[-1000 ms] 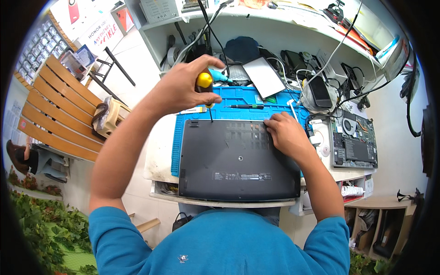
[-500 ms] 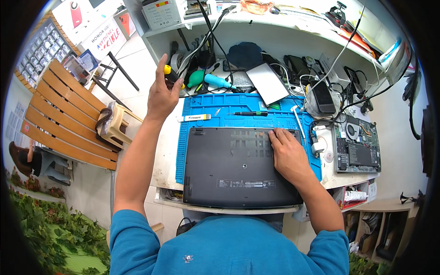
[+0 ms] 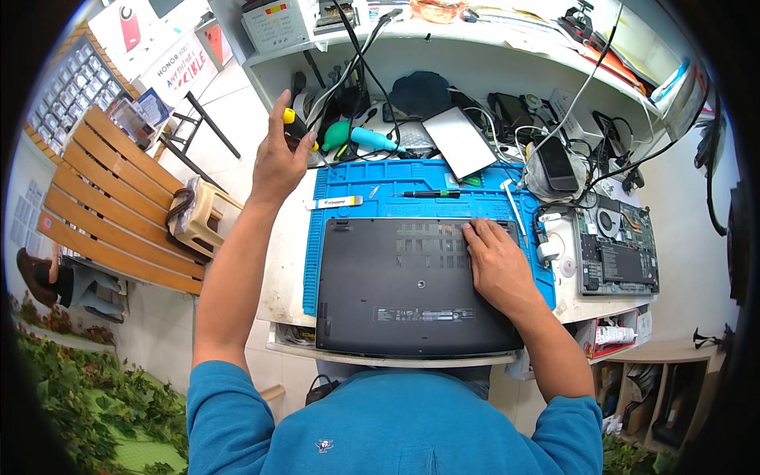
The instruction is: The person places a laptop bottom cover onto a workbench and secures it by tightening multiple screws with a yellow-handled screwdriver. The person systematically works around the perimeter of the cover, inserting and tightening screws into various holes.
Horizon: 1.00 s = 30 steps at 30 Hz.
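A closed black laptop (image 3: 396, 317) lies bottom side up on a blue repair mat (image 3: 332, 182), its near edge at the bench's front. My right hand (image 3: 500, 265) rests on its right part, fingers lying on the base beside the vent slots. Raised off the mat at the far left, my left hand (image 3: 279, 162) grips a screwdriver (image 3: 294, 127) with a black and yellow handle. Its shank points toward the mat, clear of the laptop. Beyond the laptop, a slim black pen-like driver (image 3: 427, 194) and a white and yellow tube-like packet (image 3: 335, 203) lie on the mat.
An opened laptop base (image 3: 617, 261) with bare fan and battery lies to the right. Behind the mat are a teal air blower (image 3: 372, 138), a white panel (image 3: 461, 142), a phone (image 3: 556, 169) and tangled cables. A cluttered shelf (image 3: 475, 36) spans the back.
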Each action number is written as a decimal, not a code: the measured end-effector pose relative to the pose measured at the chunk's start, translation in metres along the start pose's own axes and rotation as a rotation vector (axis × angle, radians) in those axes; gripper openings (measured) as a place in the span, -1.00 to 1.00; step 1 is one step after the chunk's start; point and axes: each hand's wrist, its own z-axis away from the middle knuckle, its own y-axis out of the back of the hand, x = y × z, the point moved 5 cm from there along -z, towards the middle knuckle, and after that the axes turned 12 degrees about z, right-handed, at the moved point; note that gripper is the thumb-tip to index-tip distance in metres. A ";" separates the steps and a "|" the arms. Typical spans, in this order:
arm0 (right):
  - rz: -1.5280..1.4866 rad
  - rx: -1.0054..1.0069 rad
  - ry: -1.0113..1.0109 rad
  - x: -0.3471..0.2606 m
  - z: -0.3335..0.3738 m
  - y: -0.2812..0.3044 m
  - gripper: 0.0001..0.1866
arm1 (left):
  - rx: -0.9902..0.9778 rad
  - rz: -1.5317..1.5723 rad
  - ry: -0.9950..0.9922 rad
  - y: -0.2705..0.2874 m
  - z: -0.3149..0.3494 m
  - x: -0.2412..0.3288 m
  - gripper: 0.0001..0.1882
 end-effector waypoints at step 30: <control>-0.027 -0.029 -0.024 0.014 -0.023 -0.003 -0.71 | -0.162 0.469 -0.048 -0.074 0.021 0.130 -0.09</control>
